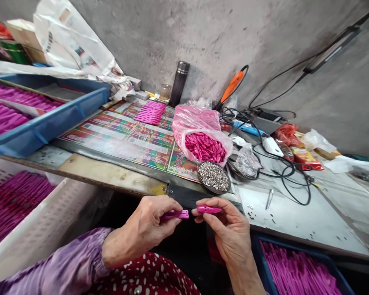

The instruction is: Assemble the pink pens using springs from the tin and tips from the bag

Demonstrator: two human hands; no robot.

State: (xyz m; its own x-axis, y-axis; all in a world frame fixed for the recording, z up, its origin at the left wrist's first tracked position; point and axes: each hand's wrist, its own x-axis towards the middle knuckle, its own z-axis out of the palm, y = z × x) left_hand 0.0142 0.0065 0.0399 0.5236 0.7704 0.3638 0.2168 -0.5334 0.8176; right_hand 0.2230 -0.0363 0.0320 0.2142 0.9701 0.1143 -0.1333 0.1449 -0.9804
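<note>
My left hand is closed around a magenta plastic handle piece, whose end with small holes sticks out past the fingertips. Across a small gap, my right hand pinches a small glossy pink pointed plastic piece between thumb and fingers. Both hands are held in front of the table's near edge. Beyond them sits a round dark dish full of small silvery metal pins. Behind the dish, an open plastic bag spills more pink pointed pieces.
Magenta handles lie in a row on the mat. Handles also fill the blue tray left, a white basket below it, and a blue bin lower right. A black flask and tangled cables stand farther back.
</note>
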